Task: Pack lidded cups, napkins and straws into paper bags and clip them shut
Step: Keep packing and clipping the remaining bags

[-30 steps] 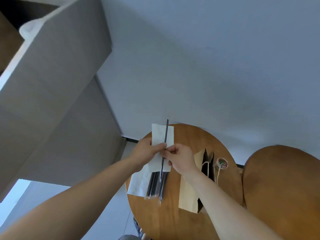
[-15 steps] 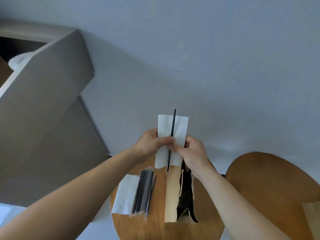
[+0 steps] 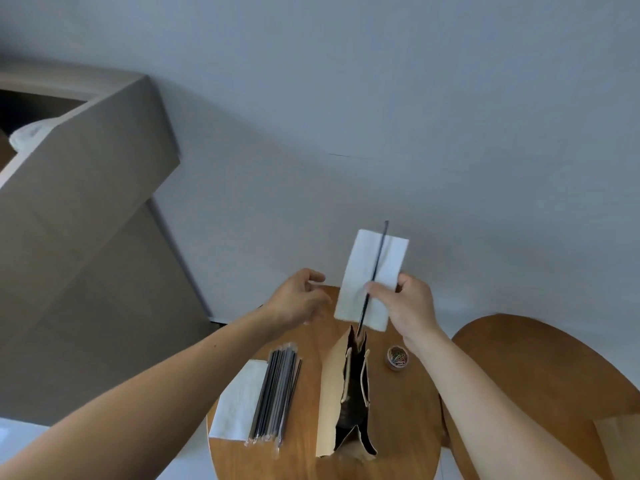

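My right hand (image 3: 408, 303) pinches a white napkin (image 3: 372, 268) and a thin black straw (image 3: 375, 268) together, held upright just above the open mouth of a brown paper bag (image 3: 329, 386) standing on the round wooden table (image 3: 311, 455). The straw's lower tip reaches the bag's opening. My left hand (image 3: 298, 299) hovers to the left of the napkin with loosely bent fingers, touching nothing. The bag's inside is dark and its contents are hidden.
A bundle of black straws (image 3: 277, 389) lies on a stack of white napkins (image 3: 235, 407) left of the bag. A small round tub of coloured paper clips (image 3: 397, 357) sits right of it. A second round table (image 3: 540, 368) stands at right, with another paper bag's corner (image 3: 620, 441).
My left hand has let go of the napkin and straw and drawn back to the left. The right hand alone now holds them, shifted right over the bag.
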The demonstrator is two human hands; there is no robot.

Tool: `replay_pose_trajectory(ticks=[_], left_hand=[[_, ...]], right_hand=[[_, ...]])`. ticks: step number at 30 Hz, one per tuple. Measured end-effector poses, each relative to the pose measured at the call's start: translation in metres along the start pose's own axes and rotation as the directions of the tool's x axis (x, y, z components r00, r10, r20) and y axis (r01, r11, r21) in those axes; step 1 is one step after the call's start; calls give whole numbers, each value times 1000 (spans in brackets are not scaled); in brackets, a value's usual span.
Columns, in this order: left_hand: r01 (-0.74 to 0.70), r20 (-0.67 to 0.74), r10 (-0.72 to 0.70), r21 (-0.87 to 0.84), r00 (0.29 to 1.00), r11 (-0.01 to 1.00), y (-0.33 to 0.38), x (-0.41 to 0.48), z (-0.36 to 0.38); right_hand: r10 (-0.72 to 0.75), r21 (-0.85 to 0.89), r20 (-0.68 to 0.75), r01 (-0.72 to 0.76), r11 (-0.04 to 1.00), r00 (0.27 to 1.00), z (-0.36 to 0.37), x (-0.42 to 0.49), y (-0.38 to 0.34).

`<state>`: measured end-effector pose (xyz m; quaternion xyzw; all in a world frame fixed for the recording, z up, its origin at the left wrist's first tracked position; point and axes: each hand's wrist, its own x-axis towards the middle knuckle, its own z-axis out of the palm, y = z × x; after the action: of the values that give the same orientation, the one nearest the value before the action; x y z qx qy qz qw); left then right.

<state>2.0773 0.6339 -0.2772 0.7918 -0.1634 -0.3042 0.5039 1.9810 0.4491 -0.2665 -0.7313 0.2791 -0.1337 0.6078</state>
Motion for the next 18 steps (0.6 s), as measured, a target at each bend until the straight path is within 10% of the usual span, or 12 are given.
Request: replay_pose_trajectory(ticks=[7, 18], left_hand=[[-21, 469, -334, 604, 818, 796, -71, -16, 35], [198, 273, -373, 506, 887, 840, -92, -17, 79]], right_hand=[[59, -44, -237, -71, 997, 970, 9, 20, 8], [386, -614, 36, -284, 736, 922, 45, -7, 50]])
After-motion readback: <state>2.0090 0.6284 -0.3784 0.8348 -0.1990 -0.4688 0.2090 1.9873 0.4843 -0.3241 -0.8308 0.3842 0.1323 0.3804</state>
